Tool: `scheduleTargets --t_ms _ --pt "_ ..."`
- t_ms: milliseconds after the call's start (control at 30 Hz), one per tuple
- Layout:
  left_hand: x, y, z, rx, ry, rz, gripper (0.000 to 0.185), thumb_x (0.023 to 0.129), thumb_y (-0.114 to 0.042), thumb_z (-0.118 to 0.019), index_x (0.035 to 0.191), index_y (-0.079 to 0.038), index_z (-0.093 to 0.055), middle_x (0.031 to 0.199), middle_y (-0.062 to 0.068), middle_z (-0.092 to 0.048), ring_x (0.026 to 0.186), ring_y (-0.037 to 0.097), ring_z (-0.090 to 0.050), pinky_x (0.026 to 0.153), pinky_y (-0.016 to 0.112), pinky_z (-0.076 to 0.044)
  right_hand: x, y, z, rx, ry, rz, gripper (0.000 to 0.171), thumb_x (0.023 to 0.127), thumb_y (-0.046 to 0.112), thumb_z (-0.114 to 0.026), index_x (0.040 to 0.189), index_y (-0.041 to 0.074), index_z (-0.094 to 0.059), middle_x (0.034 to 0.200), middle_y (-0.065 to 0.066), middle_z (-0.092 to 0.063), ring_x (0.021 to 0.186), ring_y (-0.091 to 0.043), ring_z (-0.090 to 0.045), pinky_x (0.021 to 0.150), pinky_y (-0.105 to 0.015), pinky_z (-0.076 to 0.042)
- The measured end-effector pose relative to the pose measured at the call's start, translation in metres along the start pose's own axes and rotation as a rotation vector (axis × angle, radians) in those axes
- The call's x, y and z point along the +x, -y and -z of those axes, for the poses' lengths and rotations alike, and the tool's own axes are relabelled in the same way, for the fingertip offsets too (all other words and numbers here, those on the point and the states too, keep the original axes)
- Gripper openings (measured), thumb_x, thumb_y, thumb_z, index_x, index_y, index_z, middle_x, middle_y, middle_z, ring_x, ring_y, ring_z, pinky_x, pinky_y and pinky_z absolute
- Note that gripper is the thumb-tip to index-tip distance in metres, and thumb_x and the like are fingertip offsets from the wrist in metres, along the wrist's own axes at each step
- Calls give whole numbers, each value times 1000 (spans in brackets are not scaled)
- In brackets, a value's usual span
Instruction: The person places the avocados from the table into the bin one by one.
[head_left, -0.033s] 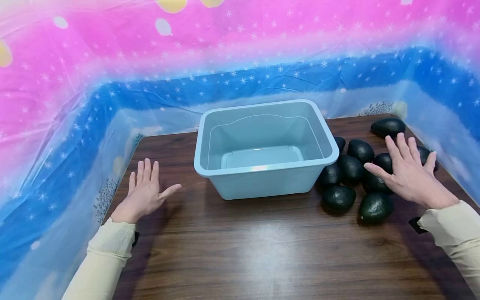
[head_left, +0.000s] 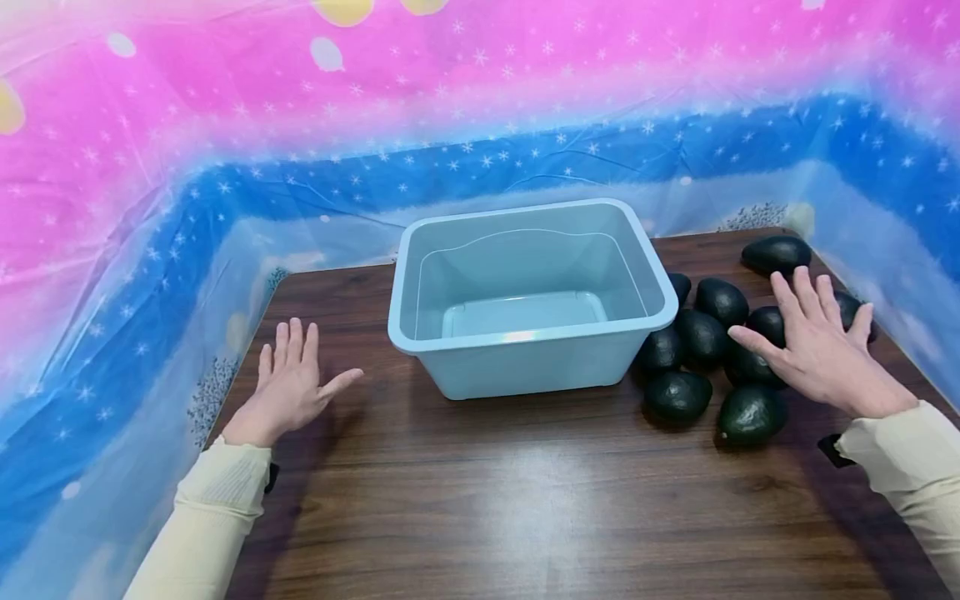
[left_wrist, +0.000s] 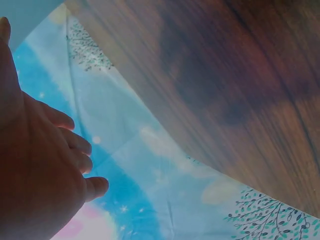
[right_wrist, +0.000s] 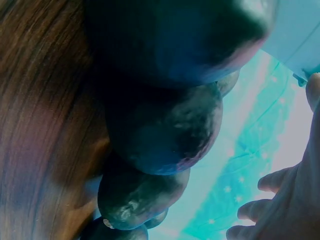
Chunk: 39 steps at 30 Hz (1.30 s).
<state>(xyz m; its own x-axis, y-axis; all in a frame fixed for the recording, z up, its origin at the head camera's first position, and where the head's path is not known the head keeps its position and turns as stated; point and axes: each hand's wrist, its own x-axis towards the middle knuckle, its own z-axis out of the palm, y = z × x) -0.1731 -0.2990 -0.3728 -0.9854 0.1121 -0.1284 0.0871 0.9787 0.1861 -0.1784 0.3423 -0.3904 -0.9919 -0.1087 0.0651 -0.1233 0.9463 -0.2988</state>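
My left hand [head_left: 283,392] hovers over the left side of the table with its fingers straight and thumb spread, holding nothing. On the right, my right hand [head_left: 823,354] is spread palm down above several dark green avocados, covering parts of a few. One avocado [head_left: 752,415] lies nearest me, another [head_left: 776,253] sits apart at the back. In the right wrist view, avocados [right_wrist: 165,127] line up on the table beside the raised fingers [right_wrist: 272,181]. A light blue-grey plastic bin [head_left: 528,367] stands mid-table, nothing inside it, between my two hands.
The dark wood-grain table [head_left: 480,500] has its left edge by my left hand. A pink and blue patterned cloth [head_left: 480,108] hangs around the back and both sides. Some avocados sit right against the bin's right side.
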Motion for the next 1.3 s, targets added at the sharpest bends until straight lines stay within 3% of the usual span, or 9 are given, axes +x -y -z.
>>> scheduleTargets --t_ms 167,333,500,667,767,867,967,1167,1300 --pt "1 1 0 -33 11 -6 110 91 -73 -37 151 7 10 153 28 23 139 40 26 109 62 10 -2 0 2 4 1 -7 94 96 60 -45 155 15 12 155 -9 28 137 -28 33 90 -63 33" --pt "5 -10 18 -192 -57 -59 100 97 -65 -36 151 4 11 155 25 22 140 37 25 110 61 9 -5 6 3 37 -4 17 93 96 58 -47 155 16 12 156 -6 26 139 -28 31 94 -62 31" --pt "22 -41 47 -464 -221 -148 85 100 -57 -38 157 -8 1 161 14 7 146 26 14 114 57 -1 -5 25 4 82 -22 132 89 98 50 -52 157 14 4 160 -10 15 144 -30 20 107 -59 19" --pt "38 -81 62 -757 -416 -217 72 98 -50 -51 156 -20 -21 161 2 -16 146 23 -12 115 49 -16 -13 55 -1 135 -9 196 92 93 50 -60 158 16 -3 162 -14 2 147 -34 7 110 -63 2" --pt "41 -98 59 -827 -533 -302 61 98 -39 -57 152 -20 -35 157 -2 -28 143 19 -23 114 44 -22 -22 72 -8 146 11 242 96 87 53 -67 158 16 -14 161 -17 -6 145 -42 -5 106 -69 -9" --pt "43 -111 50 -806 -586 -366 55 97 -35 -60 147 -20 -43 154 -6 -33 143 11 -23 113 45 -22 -30 82 -18 138 34 301 92 84 55 -70 154 12 -28 158 -20 -15 140 -47 -17 101 -70 -20" --pt "44 -118 42 -754 -519 -383 60 95 -39 -61 149 -21 -41 155 -8 -29 145 9 -16 113 49 -22 -35 85 -26 133 53 327 84 83 51 -73 149 11 -39 154 -18 -23 135 -43 -25 97 -66 -27" --pt "36 -118 35 -547 -262 -327 79 90 -58 -59 155 -27 -24 162 -8 -5 147 13 5 111 60 -19 -33 84 -40 102 58 347 73 81 34 -80 143 12 -48 144 -13 -35 127 -32 -36 94 -57 -37" --pt "31 -118 36 -514 -120 -292 91 88 -62 -60 157 -30 -10 161 -10 10 147 17 8 110 61 -20 -34 84 -45 79 71 365 70 79 30 -82 140 12 -52 137 -10 -41 120 -28 -40 90 -51 -41"
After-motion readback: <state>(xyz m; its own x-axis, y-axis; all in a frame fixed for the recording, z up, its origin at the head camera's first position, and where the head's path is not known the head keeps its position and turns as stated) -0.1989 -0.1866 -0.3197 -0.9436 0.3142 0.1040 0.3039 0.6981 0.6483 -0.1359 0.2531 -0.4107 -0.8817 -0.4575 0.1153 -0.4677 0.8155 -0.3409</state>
